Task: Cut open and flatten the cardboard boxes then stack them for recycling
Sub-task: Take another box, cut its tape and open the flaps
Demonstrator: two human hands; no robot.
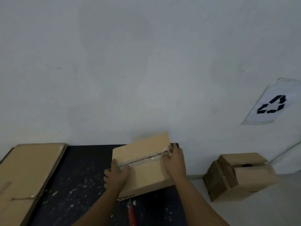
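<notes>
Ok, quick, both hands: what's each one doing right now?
Left hand: fingers curled on the near flap of the box at the cut seam.
Right hand: pinching the flap edge at the seam's right end.

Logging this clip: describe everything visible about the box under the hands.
The box is plain tan cardboard, lying on the dark speckled mat. Its taped top seam is split; the far flap tilts up. The left hand and right hand grip the seam's two ends. Dark print marks its near side.
</notes>
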